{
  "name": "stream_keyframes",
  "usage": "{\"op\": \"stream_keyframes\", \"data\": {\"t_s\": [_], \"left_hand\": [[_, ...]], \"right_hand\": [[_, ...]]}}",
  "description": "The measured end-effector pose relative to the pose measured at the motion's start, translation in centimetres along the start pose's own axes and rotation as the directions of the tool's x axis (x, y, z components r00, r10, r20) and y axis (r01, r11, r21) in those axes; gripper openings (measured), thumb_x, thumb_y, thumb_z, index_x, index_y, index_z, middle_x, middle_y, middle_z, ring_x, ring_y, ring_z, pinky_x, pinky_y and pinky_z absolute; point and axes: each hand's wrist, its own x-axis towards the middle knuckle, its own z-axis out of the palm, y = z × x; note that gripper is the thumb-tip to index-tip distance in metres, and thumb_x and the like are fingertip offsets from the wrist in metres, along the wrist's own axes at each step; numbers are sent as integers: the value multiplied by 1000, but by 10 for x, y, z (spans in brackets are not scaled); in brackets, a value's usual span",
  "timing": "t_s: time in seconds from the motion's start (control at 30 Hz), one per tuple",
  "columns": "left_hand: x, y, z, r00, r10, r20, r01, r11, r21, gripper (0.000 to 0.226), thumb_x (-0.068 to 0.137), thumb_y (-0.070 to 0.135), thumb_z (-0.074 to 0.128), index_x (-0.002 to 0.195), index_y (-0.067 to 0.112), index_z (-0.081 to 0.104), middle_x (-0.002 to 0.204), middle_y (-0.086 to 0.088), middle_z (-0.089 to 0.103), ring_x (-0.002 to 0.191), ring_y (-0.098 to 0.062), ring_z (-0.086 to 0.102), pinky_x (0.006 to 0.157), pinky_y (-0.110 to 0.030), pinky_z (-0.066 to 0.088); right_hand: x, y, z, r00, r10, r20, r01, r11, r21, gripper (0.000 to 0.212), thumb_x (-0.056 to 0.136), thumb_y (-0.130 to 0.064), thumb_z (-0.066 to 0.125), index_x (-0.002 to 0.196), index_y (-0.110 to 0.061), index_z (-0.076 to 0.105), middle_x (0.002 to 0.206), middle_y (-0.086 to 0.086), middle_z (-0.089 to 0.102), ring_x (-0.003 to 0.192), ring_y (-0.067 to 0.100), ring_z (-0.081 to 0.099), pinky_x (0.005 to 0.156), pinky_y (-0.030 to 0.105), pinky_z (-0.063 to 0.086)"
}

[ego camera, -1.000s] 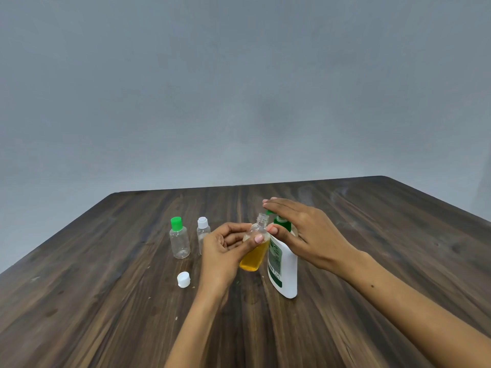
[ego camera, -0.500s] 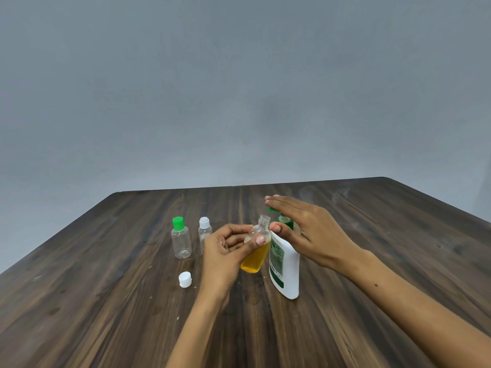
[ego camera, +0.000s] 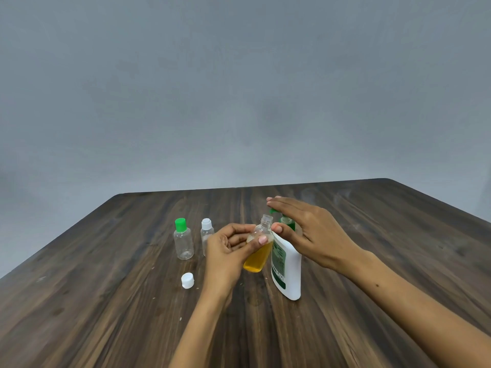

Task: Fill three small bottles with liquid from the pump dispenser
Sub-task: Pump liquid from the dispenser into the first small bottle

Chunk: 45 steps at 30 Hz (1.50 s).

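Observation:
My left hand (ego camera: 228, 251) grips an uncapped small clear bottle (ego camera: 259, 251), tilted and more than half full of yellow liquid, its mouth just under the green pump spout. The white pump dispenser (ego camera: 288, 272) stands upright right of that bottle. Over the green pump head (ego camera: 288, 223) my right hand (ego camera: 310, 229) lies flat with straight fingers, thumb beside the dispenser's neck. Two empty clear bottles stand at the left: one with a green cap (ego camera: 183, 241), one with a white cap (ego camera: 207, 232), the latter partly hidden by my left hand. A loose white cap (ego camera: 187, 280) lies on the table.
Everything sits on a dark wooden table (ego camera: 106, 301), whose far edge meets a plain grey wall. Its left edge runs diagonally close to the green-capped bottle's side.
The pump head and my right hand rose slightly and sit about as high as a second ago. The held bottle stays under the spout.

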Motion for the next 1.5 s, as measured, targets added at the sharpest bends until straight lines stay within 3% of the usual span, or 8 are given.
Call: {"op": "stream_keyframes", "data": {"t_s": [0.17,0.37,0.63,0.93,1.1,1.23,1.37,1.5], "left_hand": [[1,-3,0,1000,1,6,-1,1000,7,41,62,21,80,99,6,71,92,-4,77,90,-15,72,76,-21,57],[0,-7,2,1000,-16,9,17,1000,-7,43,62,22,81,100,6,70,95,-7,76,94,-20,72,85,-32,57],[1,-6,0,1000,-10,3,10,1000,-3,40,61,22,81,98,7,71,93,-5,76,91,-17,72,77,-24,56],[0,-8,-1,1000,-15,0,15,1000,-2,40,60,23,81,96,9,71,92,-4,77,90,-16,72,77,-24,56],[1,-12,0,1000,-29,-2,29,999,-16,43,60,23,82,98,6,71,92,-9,76,92,-23,72,81,-30,56],[1,-11,-1,1000,-28,-3,28,1000,-6,42,60,23,82,98,8,71,93,-8,76,93,-22,72,82,-31,55],[2,-10,-1,1000,-25,1,25,1000,-11,42,60,23,82,98,8,71,93,-7,76,92,-20,72,80,-29,56],[0,-9,0,1000,-21,1,21,1000,-7,40,60,23,81,96,9,71,92,-5,77,91,-17,72,78,-25,56]], "right_hand": [[-3,0,6,1000,-11,-28,12,999,47,80,86,-75,16,131,-22,55,134,-2,55,126,9,47,97,24,40],[-2,2,3,1000,-19,-11,19,1000,16,82,86,-76,11,136,-23,50,138,-5,51,128,7,44,98,21,35],[-7,0,10,999,-2,-49,6,997,73,77,88,-74,16,131,-23,55,135,-7,54,128,4,43,97,15,34],[-5,-1,8,999,12,-31,-10,999,51,81,85,-76,14,132,-23,54,136,-5,53,128,9,45,99,23,37],[-4,1,7,1000,11,-25,-10,999,48,82,85,-77,12,133,-25,53,137,-6,52,128,5,43,99,19,34],[0,-1,4,1000,5,-27,-4,1000,26,87,83,-79,9,134,-24,52,138,-7,50,125,-5,35,96,7,22],[-4,-1,7,999,8,-40,-5,998,61,82,85,-77,14,130,-22,56,134,-5,55,127,6,45,97,19,36],[-3,-2,3,1000,14,-26,-13,999,36,85,84,-78,12,133,-23,53,136,-4,53,127,7,44,98,21,36]]}}
